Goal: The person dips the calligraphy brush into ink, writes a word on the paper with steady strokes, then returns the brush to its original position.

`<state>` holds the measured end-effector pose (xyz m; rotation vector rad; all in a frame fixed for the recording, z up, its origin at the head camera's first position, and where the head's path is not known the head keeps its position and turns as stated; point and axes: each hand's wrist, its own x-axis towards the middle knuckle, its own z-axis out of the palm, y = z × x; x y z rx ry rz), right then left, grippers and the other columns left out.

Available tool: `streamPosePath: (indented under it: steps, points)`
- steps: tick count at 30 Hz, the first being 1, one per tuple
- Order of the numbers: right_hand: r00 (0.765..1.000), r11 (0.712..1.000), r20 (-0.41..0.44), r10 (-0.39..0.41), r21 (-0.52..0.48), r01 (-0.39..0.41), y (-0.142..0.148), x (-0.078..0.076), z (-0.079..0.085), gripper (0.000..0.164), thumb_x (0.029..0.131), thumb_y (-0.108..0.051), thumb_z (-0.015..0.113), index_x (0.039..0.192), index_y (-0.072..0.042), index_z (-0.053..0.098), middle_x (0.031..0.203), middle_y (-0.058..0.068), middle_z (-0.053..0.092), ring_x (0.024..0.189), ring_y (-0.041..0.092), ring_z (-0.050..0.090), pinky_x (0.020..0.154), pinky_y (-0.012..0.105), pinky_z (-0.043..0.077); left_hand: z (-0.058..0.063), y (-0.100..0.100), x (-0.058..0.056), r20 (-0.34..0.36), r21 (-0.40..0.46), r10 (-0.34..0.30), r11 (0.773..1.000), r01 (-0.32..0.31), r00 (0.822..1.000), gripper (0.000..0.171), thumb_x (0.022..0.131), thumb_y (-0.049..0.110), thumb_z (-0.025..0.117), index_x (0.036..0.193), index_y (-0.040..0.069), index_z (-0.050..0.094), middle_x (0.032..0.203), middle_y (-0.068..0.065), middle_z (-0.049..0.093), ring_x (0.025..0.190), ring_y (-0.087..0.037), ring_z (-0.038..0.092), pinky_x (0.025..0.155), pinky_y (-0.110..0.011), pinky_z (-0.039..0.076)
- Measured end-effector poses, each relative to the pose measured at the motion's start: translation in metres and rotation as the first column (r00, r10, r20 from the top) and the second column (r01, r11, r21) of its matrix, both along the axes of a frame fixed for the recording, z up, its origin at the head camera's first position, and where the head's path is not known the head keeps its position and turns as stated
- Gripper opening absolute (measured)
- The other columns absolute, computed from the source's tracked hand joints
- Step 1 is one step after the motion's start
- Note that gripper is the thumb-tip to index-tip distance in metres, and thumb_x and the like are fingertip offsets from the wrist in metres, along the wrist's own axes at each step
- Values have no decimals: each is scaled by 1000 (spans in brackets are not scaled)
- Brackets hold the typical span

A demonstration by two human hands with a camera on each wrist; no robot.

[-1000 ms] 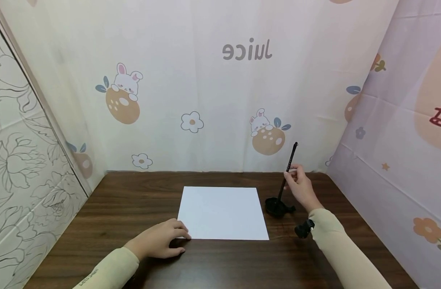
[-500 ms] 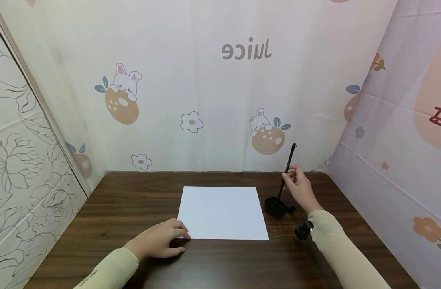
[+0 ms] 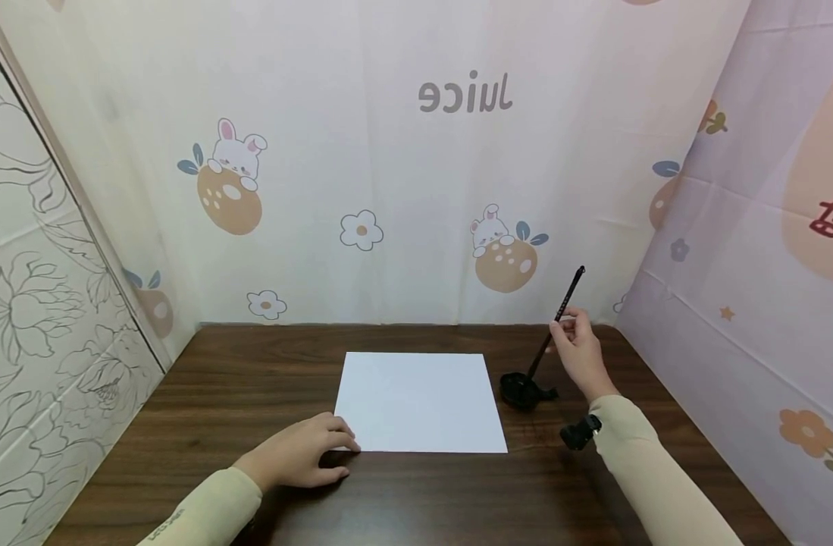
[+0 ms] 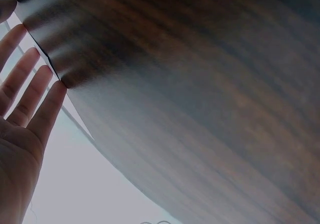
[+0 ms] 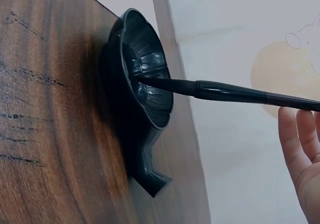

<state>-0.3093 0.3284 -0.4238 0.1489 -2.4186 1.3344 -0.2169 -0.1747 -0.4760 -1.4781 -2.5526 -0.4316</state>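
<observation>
My right hand (image 3: 580,353) pinches the handle of a black calligraphy brush (image 3: 556,322) toward the right of the table. The brush leans to the right, its dark bristles (image 5: 167,85) inside a black ink dish (image 5: 148,64). That dish has a flower-like rim and a short curved handle. A sheet of white paper (image 3: 423,402) lies flat left of the dish. On the paper's lower left corner rests my left hand (image 3: 303,453), fingers spread and holding nothing. In the left wrist view, the left fingertips (image 4: 60,86) touch the surface along the paper's edge.
The dark wooden table (image 3: 416,500) fills the lower view. Behind it hangs a printed curtain (image 3: 416,174), with another curtain panel (image 3: 743,318) along the right. A flower-patterned panel (image 3: 41,303) stands at the left. Dark marks (image 5: 30,79) show on the wood near the dish.
My right hand has moved a little to the right, and the brush's upper end has tilted right with it. The bristles stay in the dish. The left hand and the paper have not moved.
</observation>
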Motion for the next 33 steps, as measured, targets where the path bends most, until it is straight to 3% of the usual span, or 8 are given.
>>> streamPosePath:
  steps: [10, 13, 17, 20, 25, 33]
  points:
    - [1000, 1000, -3, 2, -7, -3, 6, -1, 3, 53, 107, -34, 45, 147, -4, 30, 120, 19, 51, 76, 6, 61, 68, 23, 54, -1, -1, -1, 16, -10, 11, 1000, -11, 1000, 23, 89, 27, 76, 110, 19, 73, 112, 6, 61, 104, -12, 58, 89, -29, 52]
    - [1000, 1000, -1, 9, -17, -9, 1, 7, 14, 50, 108, -27, 44, 146, 0, 29, 120, 22, 50, 75, 3, 59, 68, 21, 54, -1, -2, -1, 13, -7, 7, 1000, -7, 1000, 23, 89, 27, 76, 110, 19, 73, 112, 7, 61, 104, -11, 58, 89, -29, 52]
    - [1000, 999, 14, -5, -46, 6, 3, 8, 15, 49, 107, -21, 44, 147, 2, 28, 122, 25, 49, 78, -1, 58, 67, 19, 54, -2, -1, -2, 9, -3, 5, 1000, -5, 1000, 24, 88, 27, 76, 110, 19, 73, 112, 7, 61, 104, -11, 58, 89, -28, 52]
    - [999, 997, 30, -25, -75, 27, 13, -2, 3, 51, 108, -26, 43, 148, 0, 26, 125, 25, 48, 85, 6, 59, 68, 20, 55, -3, -1, -2, 7, -4, 6, 1000, -6, 1000, 24, 88, 28, 76, 110, 20, 73, 112, 7, 60, 104, -11, 58, 89, -29, 52]
    - [998, 990, 51, -35, -138, 41, 19, -5, -4, 54, 108, -30, 43, 148, 0, 24, 126, 28, 45, 93, 19, 56, 70, 22, 57, -4, -2, -3, 9, -9, 15, 1000, -15, 1000, 24, 88, 29, 76, 111, 21, 72, 113, 7, 60, 104, -11, 58, 89, -29, 52]
    - [992, 966, 114, -48, -247, 75, 27, -8, -12, 60, 108, -31, 41, 153, 0, 16, 129, 27, 41, 91, 16, 56, 74, 23, 57, -2, -1, -1, 9, -8, 20, 1000, -20, 1000, 24, 88, 28, 76, 110, 20, 73, 112, 7, 61, 104, -11, 58, 89, -29, 52]
